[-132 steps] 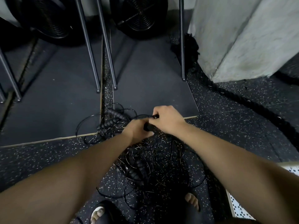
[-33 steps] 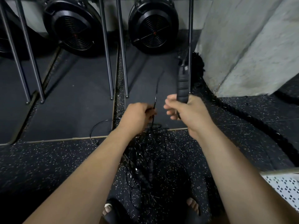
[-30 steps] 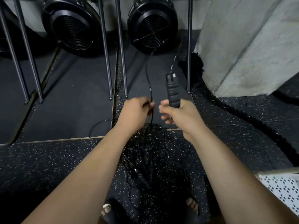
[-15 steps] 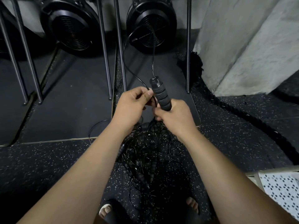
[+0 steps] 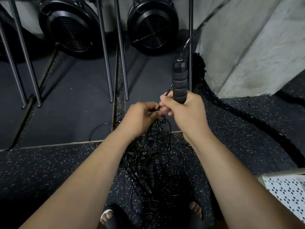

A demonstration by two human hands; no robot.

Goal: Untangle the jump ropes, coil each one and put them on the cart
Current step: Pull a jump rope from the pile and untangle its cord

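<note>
One rope handle [image 5: 179,83] in right hand [image 5: 186,114]

Tally, floor-level view. Two hands are showing: left hand [image 5: 140,118], right hand [image 5: 184,111]. One jump-rope handle [image 5: 179,81] is standing upright. One tangle of jump ropes [image 5: 148,162] is lying on the floor; the ropes in it are not countable. Two round black fans [image 5: 71,28] [image 5: 152,25] are sitting at the back. Five metal bars [image 5: 12,66] [image 5: 26,55] [image 5: 104,47] [image 5: 121,47] [image 5: 191,17] are reaching the floor. Two feet [image 5: 106,215] [image 5: 195,209], one thick rope [image 5: 247,119] and one cart corner [image 5: 287,192] are showing.
</note>
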